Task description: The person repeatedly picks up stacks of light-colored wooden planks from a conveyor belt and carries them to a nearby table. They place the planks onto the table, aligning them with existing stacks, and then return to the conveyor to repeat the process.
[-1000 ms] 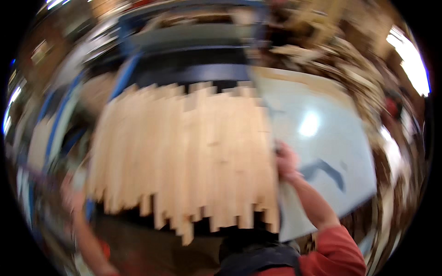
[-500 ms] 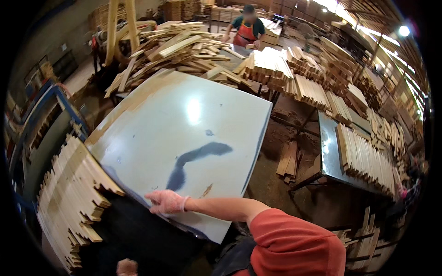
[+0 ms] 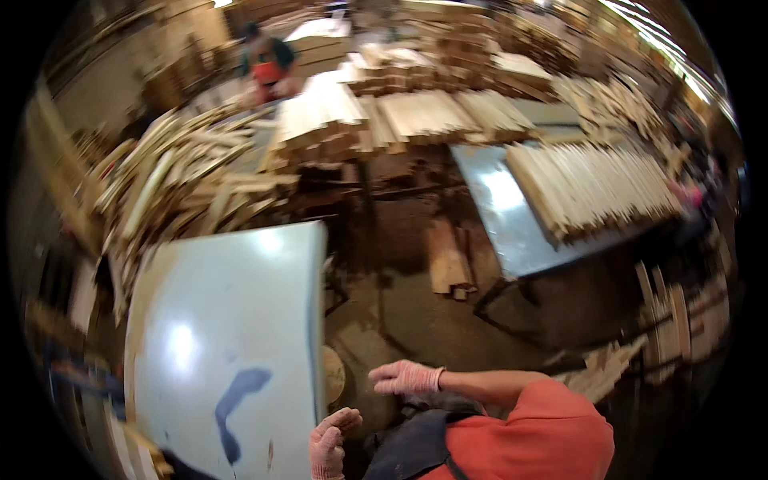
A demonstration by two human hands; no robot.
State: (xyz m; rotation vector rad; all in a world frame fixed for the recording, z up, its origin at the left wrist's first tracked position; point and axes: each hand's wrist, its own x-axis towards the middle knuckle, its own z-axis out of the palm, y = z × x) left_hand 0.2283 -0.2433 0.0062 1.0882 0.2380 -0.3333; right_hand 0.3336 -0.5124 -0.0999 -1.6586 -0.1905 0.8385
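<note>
Both hands empty, gloved in pink knit: left hand (image 3: 332,436) loosely curled, right hand (image 3: 406,377) flat, fingers spread narrow.

Nearest thing: pale blue-grey smooth sheet-metal desk (image 3: 240,320), glossy, dark blue smear near front edge. Judged rigid, heavy, slick; grip by right edge, just beside left hand.

Light wooden slats (image 3: 592,184) on far metal desk (image 3: 504,224), well apart.

Pale grey-blue metal table top (image 3: 240,320): flat, smooth, glossy, light glare on its near left part. One dark blue elongated smear (image 3: 238,392) marks the near section. Surface carries no load. Right edge runs straight, just beside both gloved hands, not touching. Far edge sits against the loose heap of wooden slats (image 3: 184,184).
</note>
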